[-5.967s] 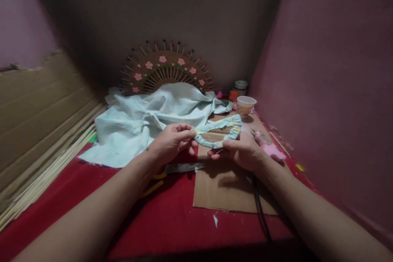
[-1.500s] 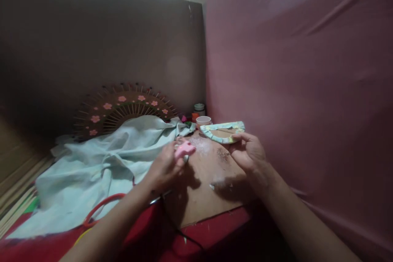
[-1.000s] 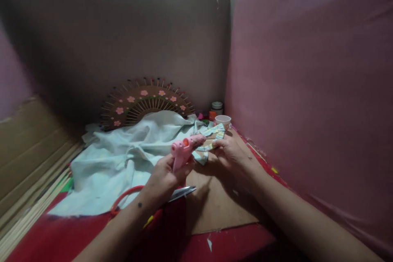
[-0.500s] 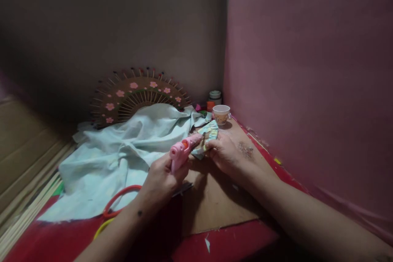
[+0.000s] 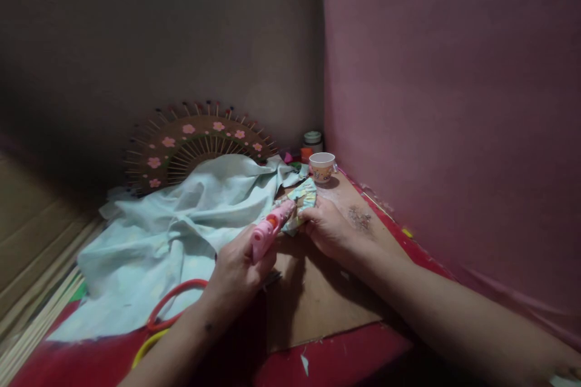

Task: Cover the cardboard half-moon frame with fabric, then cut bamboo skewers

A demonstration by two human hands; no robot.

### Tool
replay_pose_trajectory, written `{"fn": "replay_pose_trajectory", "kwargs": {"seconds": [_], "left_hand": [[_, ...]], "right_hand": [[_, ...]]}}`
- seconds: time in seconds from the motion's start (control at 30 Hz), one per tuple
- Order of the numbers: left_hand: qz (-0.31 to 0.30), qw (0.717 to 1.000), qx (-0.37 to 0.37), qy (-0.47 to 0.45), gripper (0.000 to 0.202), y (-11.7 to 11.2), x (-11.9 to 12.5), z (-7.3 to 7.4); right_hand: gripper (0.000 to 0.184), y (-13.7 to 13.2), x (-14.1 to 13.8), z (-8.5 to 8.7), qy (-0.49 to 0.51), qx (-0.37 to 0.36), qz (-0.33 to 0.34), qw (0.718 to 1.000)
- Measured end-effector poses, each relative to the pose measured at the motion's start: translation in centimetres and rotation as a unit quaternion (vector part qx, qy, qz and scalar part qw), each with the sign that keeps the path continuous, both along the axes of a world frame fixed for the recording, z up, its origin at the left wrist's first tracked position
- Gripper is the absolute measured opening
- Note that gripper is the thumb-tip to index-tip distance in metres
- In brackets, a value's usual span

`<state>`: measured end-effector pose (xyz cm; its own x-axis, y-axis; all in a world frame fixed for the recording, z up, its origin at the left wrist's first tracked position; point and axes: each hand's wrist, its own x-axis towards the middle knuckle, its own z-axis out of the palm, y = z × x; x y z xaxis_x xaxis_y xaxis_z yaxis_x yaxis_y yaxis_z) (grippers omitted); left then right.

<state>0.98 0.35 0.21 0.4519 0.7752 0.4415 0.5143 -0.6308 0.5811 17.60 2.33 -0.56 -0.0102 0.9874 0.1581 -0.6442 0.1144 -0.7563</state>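
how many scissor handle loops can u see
2: a red loop lying partly over the pale blue cloth, and a yellow loop just below it, partly behind the left forearm. More could be hidden under that arm.

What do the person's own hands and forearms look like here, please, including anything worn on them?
The left hand and right hand are bare, with no gloves, rings or watch showing. The forearms are mostly uncovered, with a small dark spot near the left wrist. A pale patch shows by the right forearm at the picture's edge; whether it is a sleeve is unclear.
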Motion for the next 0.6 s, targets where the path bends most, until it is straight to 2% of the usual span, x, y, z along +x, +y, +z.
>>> {"fn": "replay_pose_trajectory", "kwargs": {"seconds": [0.3, 0.4, 0.6], "left_hand": [[0.038, 0.997, -0.042, -0.051, 0.043, -0.7, 0.4, 1.4], [0.021, 0.997, -0.044, -0.064, 0.044, -0.7, 0.6, 1.5], [-0.032, 0.998, -0.038, -0.029, 0.046, -0.2, 0.4, 0.7]], "right_hand": [[0.038, 0.0, 0.2, 0.2, 0.008, 0.009, 0.017, 1.0], [0.035, 0.0, 0.1, 0.1, 0.012, 0.01, 0.016, 1.0], [0.033, -0.1, 0.2, 0.0, 0.007, 0.02, 0.028, 0.999]]}}
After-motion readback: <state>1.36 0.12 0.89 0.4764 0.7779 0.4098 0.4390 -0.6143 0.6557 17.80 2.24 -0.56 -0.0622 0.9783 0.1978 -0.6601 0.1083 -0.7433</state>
